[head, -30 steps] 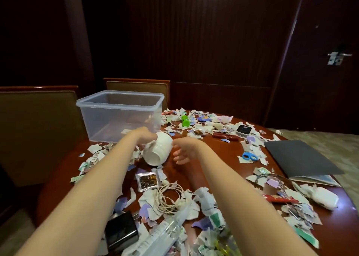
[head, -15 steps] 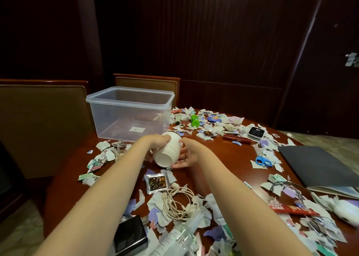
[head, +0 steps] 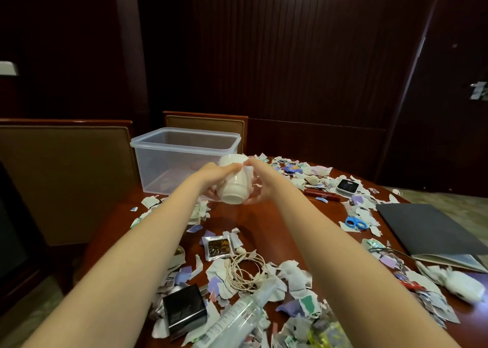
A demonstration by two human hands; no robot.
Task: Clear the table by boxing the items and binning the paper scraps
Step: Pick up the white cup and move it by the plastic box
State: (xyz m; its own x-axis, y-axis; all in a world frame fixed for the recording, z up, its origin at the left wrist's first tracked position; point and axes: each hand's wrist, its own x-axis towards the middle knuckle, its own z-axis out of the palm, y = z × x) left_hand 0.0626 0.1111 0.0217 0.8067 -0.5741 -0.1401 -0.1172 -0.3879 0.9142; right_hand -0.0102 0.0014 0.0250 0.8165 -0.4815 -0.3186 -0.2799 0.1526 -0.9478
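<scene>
Clasping the cup (head: 234,187), left hand (head: 217,174) and right hand (head: 261,187) grips curled round it, lower gently into the centre-left box (head: 158,168).

Dim overall, dark background; soft sheen on the table (head: 272,222); wide-angle stretch and blur toward the edges.

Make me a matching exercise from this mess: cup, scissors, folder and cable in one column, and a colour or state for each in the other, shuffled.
Things:
1 cup
2 scissors
3 folder
4 cable

Colour or state:
A coiled in loops
B blue handles
C held by left hand and right hand
D dark, lying flat

Pairs: 1-C, 2-B, 3-D, 4-A
</scene>
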